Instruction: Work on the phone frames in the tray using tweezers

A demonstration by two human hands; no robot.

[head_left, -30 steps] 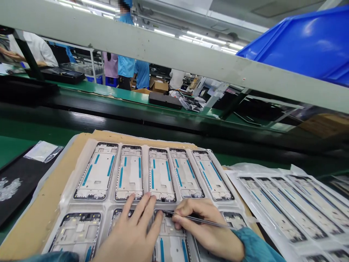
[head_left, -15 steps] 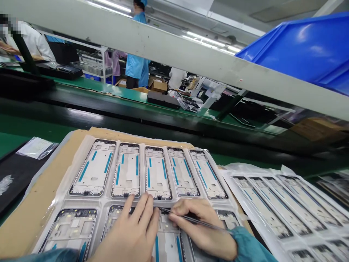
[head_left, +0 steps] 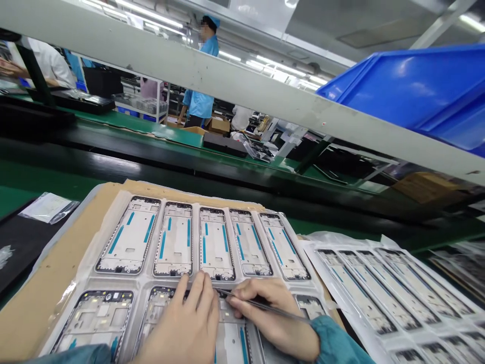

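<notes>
My right hand (head_left: 271, 316) pinches a pair of thin dark metal tweezers (head_left: 282, 310), whose tip points left at the top end of a phone mid-frame (head_left: 230, 341) in the tray's front row. My left hand (head_left: 189, 316) lies palm down across that frame and its left neighbour, fingers stretched out close to the tweezer tip. The hands partly cover both frames. The clear plastic tray (head_left: 138, 284) holds several such silver frames with blue strips. Behind my fingers is a back-row phone frame (head_left: 217, 242). Whatever the tweezer tip touches is too small to make out.
Brown cardboard (head_left: 64, 263) lies under the tray. A second tray (head_left: 316, 263) of frames stands at right. On a black surface at left rests a small plastic bag (head_left: 49, 207). A grey beam (head_left: 242, 91) crosses ahead, with a blue bin (head_left: 409, 96) above. Co-workers are beyond.
The view has tilted slightly up and shifted, so the trays sit a little left in the picture. Both hands keep nearly the same pose over the frame. A blue-clothed person beyond has shifted.
</notes>
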